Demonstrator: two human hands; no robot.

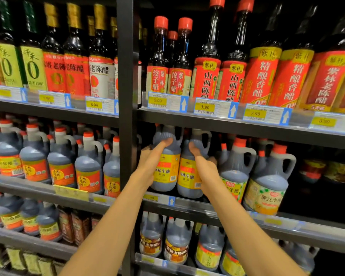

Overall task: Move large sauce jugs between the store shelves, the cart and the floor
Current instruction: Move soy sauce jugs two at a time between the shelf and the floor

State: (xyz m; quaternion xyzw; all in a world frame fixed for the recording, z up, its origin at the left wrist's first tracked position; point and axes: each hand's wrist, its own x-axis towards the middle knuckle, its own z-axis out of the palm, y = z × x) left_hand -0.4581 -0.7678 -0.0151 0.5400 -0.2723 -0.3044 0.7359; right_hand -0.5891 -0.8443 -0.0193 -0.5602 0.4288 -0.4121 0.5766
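Two large dark plastic sauce jugs with yellow labels stand side by side on the middle black metal shelf (227,124). Left hand (153,156) grips the left jug (165,168) at its shoulder. Right hand (204,164) grips the right jug (189,176) likewise.

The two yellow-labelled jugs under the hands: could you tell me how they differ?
The left jug has the left hand on it; the right jug has the right hand. The left jug's label faces forward, the right jug's is angled. Both hold dark sauce and stand on the middle shelf.
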